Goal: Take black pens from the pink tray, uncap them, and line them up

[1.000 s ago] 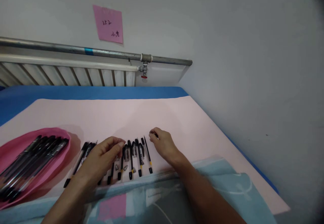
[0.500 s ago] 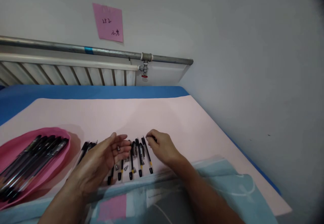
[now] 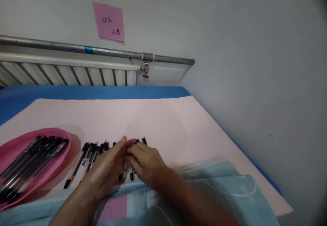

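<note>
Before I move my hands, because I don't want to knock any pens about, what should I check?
1. Left hand apart from right hand: not ok, their fingers overlap in view.
2. What the hands hold: cannot tell, the fingers hide it.
3. Pink dish clear of both hands: ok, it sits to their left.
4. Loose pens fully visible: not ok, the hands partly cover several.
5. Small parts under the hands: cannot tell.

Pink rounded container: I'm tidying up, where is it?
In the head view, the pink rounded container sits at the left edge, left of the row of clear, black-ended pens.
</note>
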A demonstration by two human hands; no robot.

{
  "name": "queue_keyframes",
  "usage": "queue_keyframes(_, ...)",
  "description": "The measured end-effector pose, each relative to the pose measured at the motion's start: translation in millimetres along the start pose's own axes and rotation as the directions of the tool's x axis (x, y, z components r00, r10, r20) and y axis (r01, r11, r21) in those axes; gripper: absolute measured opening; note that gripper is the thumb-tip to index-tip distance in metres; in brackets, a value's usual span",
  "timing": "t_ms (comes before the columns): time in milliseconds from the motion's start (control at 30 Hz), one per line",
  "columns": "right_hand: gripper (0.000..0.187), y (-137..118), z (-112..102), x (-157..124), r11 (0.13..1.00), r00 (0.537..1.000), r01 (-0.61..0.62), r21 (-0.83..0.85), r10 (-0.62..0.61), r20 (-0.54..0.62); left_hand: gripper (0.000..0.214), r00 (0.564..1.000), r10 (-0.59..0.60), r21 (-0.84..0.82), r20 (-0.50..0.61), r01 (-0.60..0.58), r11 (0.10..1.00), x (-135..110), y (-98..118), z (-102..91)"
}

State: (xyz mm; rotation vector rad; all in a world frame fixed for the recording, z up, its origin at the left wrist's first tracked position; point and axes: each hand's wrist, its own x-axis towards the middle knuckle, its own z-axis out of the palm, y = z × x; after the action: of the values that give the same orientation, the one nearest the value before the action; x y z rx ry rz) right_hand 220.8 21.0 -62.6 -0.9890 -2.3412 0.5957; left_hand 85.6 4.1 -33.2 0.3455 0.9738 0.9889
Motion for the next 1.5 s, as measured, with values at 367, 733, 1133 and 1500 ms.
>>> queue_keyframes(367, 0.016, 27, -58, 1, 0.909, 0.894, -0.396, -0.130, 0.414, 0.170, 0.045, 0.983, 0.163, 0.196, -0.086, -0.143, 0.970, 2, 10, -13.0)
queue_keyframes(733, 0.015, 32, -58, -7, 0.903, 0.790, -0.423, -0.079, 0.411, 0.455, 0.047, 0.979, 0.188, 0.278, -0.077, -0.160, 0.947, 2, 9, -12.6)
queue_keyframes(1133, 0.026, 47, -47, -2, 0.867, 0.867, -0.496, 0.040, 0.493, 0.077, 0.050, 0.973, 0.216, 0.344, -0.081, -0.176, 0.922, -1, 11, -10.8)
queue_keyframes(1500, 0.025, 44, -44, -2, 0.887, 0.880, -0.460, -0.032, 0.461, 0.114, 0.048, 0.967, 0.246, 0.402, -0.070, -0.198, 0.894, -1, 10, -14.8)
